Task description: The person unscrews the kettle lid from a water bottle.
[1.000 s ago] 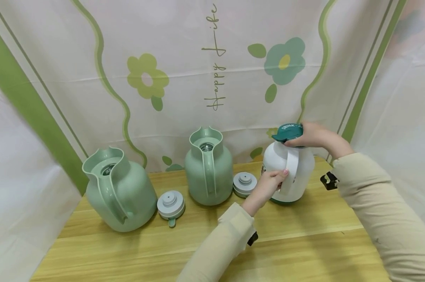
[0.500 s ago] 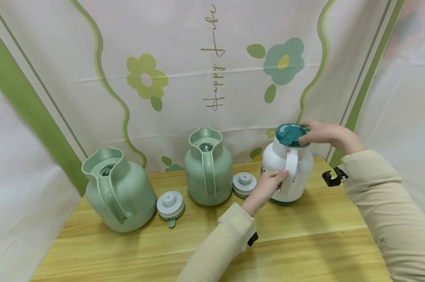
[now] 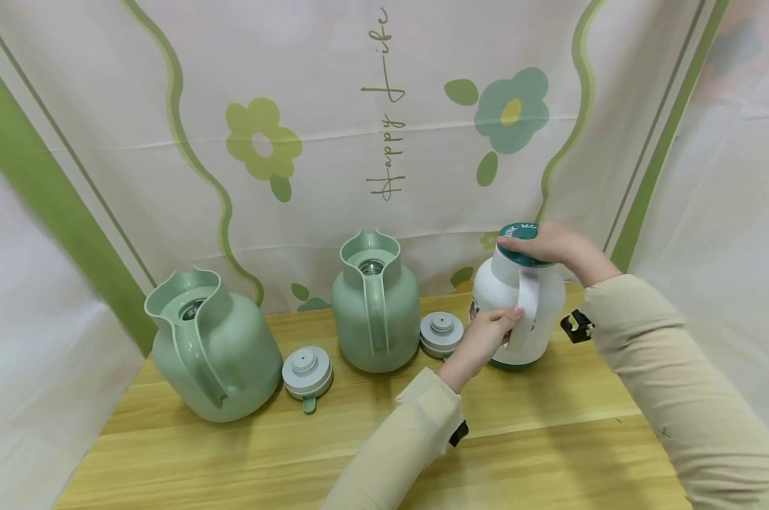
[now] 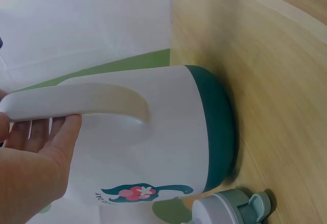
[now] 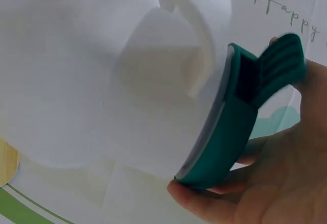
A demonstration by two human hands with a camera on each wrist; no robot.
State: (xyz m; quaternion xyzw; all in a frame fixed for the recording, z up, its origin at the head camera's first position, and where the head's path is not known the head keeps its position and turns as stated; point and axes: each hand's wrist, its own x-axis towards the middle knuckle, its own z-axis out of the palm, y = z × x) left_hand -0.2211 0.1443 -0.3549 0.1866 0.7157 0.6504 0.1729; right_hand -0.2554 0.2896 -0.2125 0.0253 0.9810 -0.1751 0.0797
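Note:
On the table's right side stands a white thermos jug [image 3: 542, 329] with a green base. My left hand [image 3: 483, 340] grips its handle [image 4: 76, 100], fingers curled around it from the left side. My right hand [image 3: 553, 244] holds the green lid [image 3: 518, 234] on top of the jug, thumb across the near side. From the right wrist, fingertips show at the lid's rim, and a ribbed green tab [image 5: 283, 60] sticks up beside the thumb. Part of the lid is hidden under the hand.
Two green jugs, the middle one [image 3: 378, 319] and the left one [image 3: 237, 354], stand with open tops. Grey stoppers lie on the table, one [image 3: 307, 372] between these jugs and another [image 3: 441, 334] left of the white jug. A printed curtain [image 3: 333, 85] hangs behind.
The lid's tab swung from the left to the near side as my right hand turned it. That hand then shifted its grip, bringing the thumb over to the left. The left hand stayed put.

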